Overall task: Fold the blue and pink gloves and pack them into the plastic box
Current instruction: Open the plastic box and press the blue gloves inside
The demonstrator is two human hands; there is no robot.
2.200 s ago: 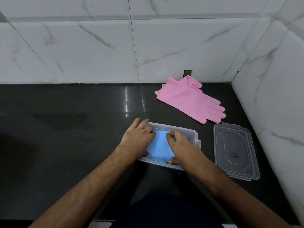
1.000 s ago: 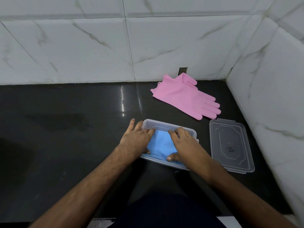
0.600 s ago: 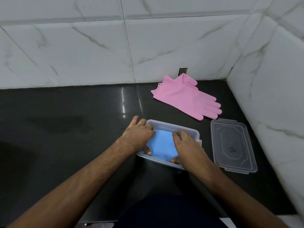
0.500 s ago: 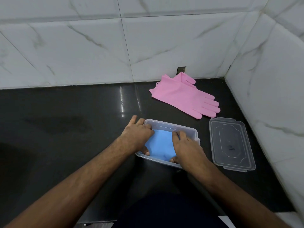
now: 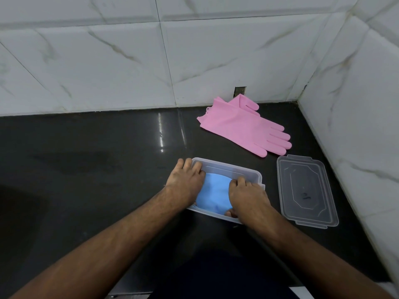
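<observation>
A glossy black stone counter (image 5: 86,160) runs into a corner of white marble-look wall tiles (image 5: 121,61), with a small dark notch (image 5: 240,92) where wall meets counter. On it lies one pair of pink gloves (image 5: 244,128), two stacked flat and unfolded near the back wall, fingers pointing toward the right-hand wall. One clear lid (image 5: 306,190) lies flat to the right of the box, just beside it; a small dark mark shows through the plastic, too small to read. One clear plastic box (image 5: 237,170) sits open in front of the person, with the folded blue gloves (image 5: 213,195) inside it; how many blue gloves are in the bundle I cannot tell. The left hand (image 5: 185,182) presses down on the bundle's left side with its fingers bent over the box's far left corner. The right hand (image 5: 248,195) presses on the right side, fingers curled into the blue material, thumb at the near edge.
</observation>
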